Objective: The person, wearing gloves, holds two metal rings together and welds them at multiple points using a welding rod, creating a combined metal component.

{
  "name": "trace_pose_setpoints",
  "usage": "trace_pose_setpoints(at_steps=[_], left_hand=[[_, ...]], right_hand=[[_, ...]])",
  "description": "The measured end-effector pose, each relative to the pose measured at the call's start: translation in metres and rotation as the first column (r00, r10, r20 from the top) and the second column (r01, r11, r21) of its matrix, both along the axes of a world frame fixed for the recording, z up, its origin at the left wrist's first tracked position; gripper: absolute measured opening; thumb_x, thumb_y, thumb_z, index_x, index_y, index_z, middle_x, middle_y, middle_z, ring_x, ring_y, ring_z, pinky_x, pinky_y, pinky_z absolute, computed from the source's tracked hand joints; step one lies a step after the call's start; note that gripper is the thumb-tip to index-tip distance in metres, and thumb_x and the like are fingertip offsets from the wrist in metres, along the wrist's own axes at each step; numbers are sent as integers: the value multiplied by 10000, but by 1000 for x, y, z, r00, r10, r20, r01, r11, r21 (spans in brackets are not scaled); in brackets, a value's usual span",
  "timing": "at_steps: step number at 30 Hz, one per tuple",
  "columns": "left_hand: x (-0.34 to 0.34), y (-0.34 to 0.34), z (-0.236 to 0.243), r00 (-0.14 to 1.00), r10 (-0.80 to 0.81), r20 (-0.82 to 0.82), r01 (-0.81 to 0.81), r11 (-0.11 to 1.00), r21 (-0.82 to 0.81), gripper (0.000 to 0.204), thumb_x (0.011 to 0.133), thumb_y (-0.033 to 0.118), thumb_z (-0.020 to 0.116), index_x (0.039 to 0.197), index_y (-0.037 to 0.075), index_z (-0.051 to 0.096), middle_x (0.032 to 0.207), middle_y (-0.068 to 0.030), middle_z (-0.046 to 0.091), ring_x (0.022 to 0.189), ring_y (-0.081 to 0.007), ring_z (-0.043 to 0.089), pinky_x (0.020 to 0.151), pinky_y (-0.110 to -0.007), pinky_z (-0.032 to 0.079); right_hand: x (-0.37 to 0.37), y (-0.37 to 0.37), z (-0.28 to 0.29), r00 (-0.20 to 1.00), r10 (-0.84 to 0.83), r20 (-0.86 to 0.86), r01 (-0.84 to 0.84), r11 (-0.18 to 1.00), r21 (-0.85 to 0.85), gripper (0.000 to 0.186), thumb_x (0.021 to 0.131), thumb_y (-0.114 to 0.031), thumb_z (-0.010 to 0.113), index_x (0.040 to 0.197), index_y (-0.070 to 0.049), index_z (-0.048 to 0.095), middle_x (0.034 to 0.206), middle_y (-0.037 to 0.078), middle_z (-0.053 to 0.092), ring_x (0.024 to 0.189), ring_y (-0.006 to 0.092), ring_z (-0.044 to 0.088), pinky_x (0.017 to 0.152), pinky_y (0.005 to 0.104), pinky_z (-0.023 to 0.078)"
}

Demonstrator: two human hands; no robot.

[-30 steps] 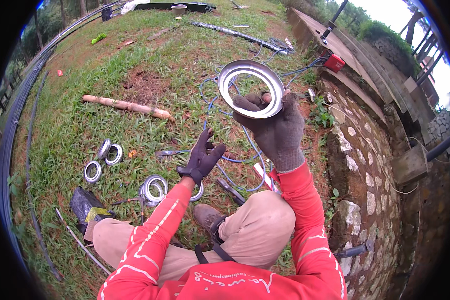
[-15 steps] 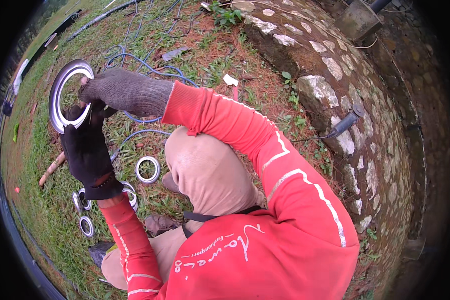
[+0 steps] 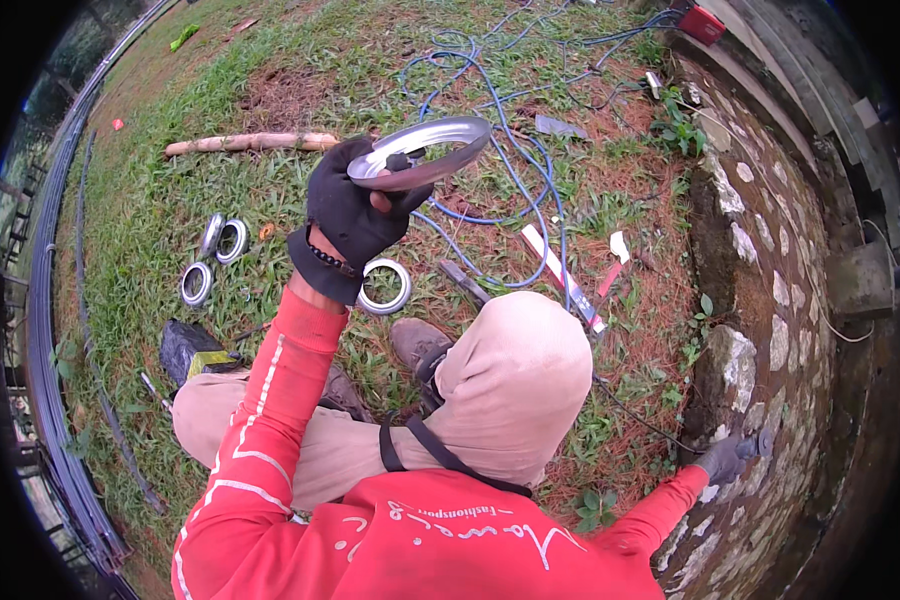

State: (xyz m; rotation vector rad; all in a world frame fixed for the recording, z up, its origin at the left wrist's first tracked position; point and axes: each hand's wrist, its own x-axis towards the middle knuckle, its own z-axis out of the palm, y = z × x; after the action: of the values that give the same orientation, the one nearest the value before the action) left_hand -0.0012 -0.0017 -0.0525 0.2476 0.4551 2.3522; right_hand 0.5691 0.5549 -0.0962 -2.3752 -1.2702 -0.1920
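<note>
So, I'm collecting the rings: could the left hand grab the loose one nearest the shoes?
Probably not as things stand: nothing lies on the loose ring, but the left hand is holding another metal ring.

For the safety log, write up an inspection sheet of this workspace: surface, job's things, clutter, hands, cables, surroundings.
Surface: grass with bare brown patches.
Job's things: one metal ring held up, tilted; four loose rings visible on the ground; dark tool by the wall.
Clutter: log, black bag, grey flat piece.
Hands: left hand, gloved, grips the ring; right hand, gloved, at the tool, grip unclear.
Cables: blue line in loose loops; dark cord leading toward the right hand.
Surroundings: stone wall right, dark pipes left.
</note>
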Motion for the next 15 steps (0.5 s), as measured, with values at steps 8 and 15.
trace_pose_setpoints(at_steps=[8, 15], left_hand=[[31, 0, 41, 354, -388, -851, -886, 153, -438, 554, 843, 308, 915, 1241, 24, 653, 1059, -106, 798, 918, -234, 762, 855, -342, 602], [9, -28, 10, 42, -445, -895, -935, 298, -192, 667, 752, 294, 977, 1255, 36, 624, 971, -79, 776, 772, -175, 726, 714, -291, 607]], right_hand=[[135, 160, -67, 645, 202, -737, -445, 883, -147, 450, 875, -546, 786, 945, -102, 767, 827, 54, 697, 583, 189, 576, 552, 348, 433], [117, 160, -55, 483, -88, -871, -475, 809, -345, 346, 915, -430, 702, 997, -94, 691, 822, 107, 670, 620, 344, 614, 605, 489, 539]])
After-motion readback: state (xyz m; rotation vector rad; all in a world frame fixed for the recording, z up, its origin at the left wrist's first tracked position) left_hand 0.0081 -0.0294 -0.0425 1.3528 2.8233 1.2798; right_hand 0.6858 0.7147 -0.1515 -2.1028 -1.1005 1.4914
